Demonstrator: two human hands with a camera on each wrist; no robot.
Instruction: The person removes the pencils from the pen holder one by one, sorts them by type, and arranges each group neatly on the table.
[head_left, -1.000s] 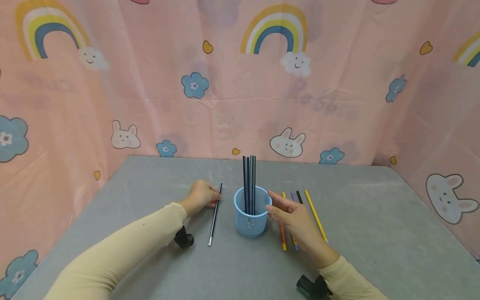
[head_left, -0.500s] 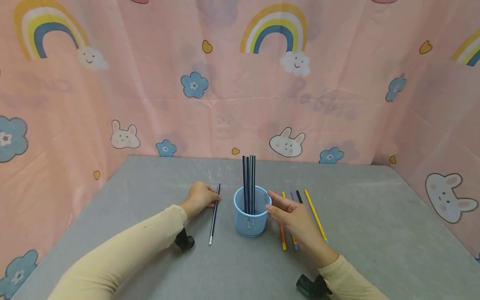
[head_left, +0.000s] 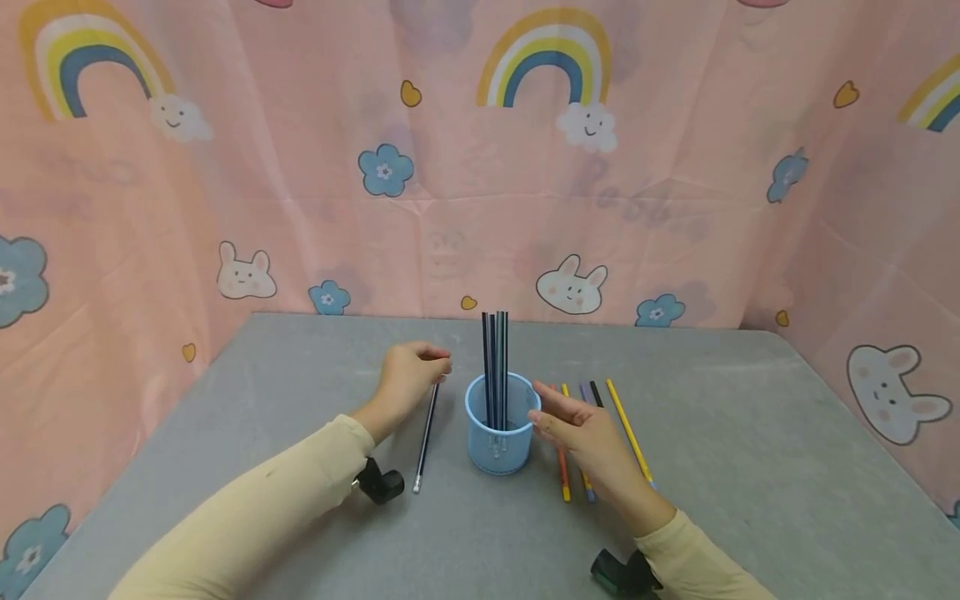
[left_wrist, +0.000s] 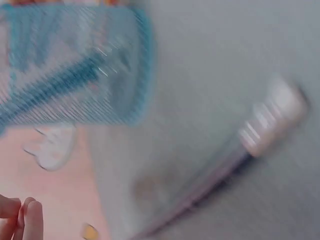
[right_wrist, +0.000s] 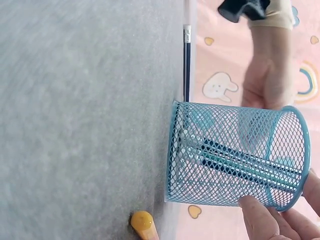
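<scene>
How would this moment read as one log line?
left hand: near far end of eraser-tipped pencil; right hand: grips blue mesh pencil cup; dark pencils: standing inside

Through my feeds I count two hands, one left hand (head_left: 405,379) and one right hand (head_left: 588,437); one blue mesh cup (head_left: 500,456); several dark pencils (head_left: 495,354) inside it, too bunched for me to number; one loose pencil (head_left: 425,446); five slim sticks (head_left: 628,429); two black wrist devices (head_left: 383,484); three printed rainbows (head_left: 543,42).
</scene>
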